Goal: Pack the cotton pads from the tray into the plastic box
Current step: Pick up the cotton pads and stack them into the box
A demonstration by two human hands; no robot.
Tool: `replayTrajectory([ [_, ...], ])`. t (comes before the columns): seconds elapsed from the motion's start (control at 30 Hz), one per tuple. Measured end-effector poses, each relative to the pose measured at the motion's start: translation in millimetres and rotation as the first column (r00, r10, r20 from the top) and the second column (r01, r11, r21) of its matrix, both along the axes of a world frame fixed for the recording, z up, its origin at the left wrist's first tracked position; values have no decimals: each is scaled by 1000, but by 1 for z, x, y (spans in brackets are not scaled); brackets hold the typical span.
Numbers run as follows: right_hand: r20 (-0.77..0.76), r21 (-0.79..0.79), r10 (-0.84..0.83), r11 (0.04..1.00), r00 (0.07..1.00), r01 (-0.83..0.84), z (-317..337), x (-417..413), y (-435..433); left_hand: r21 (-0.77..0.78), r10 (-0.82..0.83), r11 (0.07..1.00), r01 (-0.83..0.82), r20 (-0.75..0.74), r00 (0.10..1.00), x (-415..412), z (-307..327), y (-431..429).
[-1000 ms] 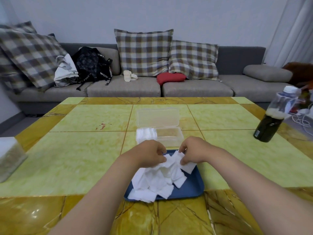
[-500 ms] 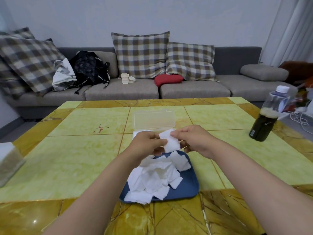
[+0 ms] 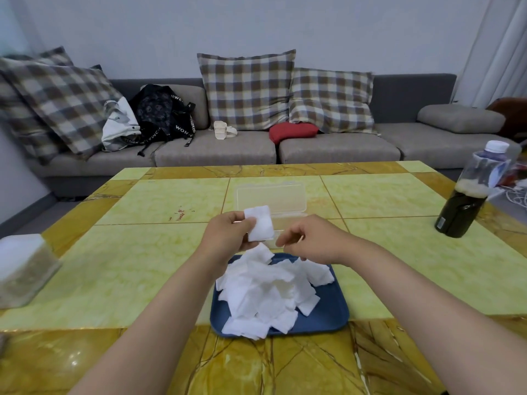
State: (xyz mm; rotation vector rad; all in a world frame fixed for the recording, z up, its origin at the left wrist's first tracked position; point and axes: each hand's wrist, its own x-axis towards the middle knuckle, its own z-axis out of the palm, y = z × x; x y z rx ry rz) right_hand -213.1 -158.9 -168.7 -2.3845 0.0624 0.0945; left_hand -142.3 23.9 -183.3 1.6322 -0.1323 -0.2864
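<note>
Pad handover: cotton pad, pinched between both hands half a second ago, now sits in the left hand alone; right hand has let go.
Table: yellow tiles, carries everything.
Tray: blue, at 6 o'clock from the hands.
Pad pile: loose heap on the tray, plenty left to pack.
Plastic box: open, lid lying flat behind it; long axis runs 9 to 3.
Key relation: box just at 12 o'clock from the held pad, left hand nearer; probably a short forward drop.
Right hand state: fingers curled, tips pinched; can't tell if it holds anything.
Hidden: box base mostly behind the hands and pad, contents not visible.
</note>
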Motion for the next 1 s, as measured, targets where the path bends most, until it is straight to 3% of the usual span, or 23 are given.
replayTrajectory([
  [0.1,-195,-132,257,949,947,-285,12,-6,0,7,-4,1000,4,-3,1000,1,-4,9],
  [0.17,-278,-215,260,921,925,-324,10,-10,0,5,-15,1000,15,-23,1000,-1,-5,10],
  [0.27,-171,-248,181,943,968,-220,1,-8,1,-44,-40,998,36,-85,996,-2,-6,10],
  [0.47,1,63,-12,998,1000,12,15,-5,-8,-85,-1,996,-8,-111,994,-2,-7,10],
  [0.6,44,468,-159,875,986,120,19,-4,0,-128,-58,991,39,-145,988,-3,-7,8],
  [0.67,18,553,-221,815,975,174,19,0,7,-164,-122,982,97,-154,980,-7,-3,4],
  [0.83,14,461,-317,843,948,276,18,6,14,-271,-210,950,154,-188,959,-16,3,-2],
  [1.0,82,324,-326,902,942,284,17,9,15,-271,-222,948,170,-177,959,-18,8,-2],
])
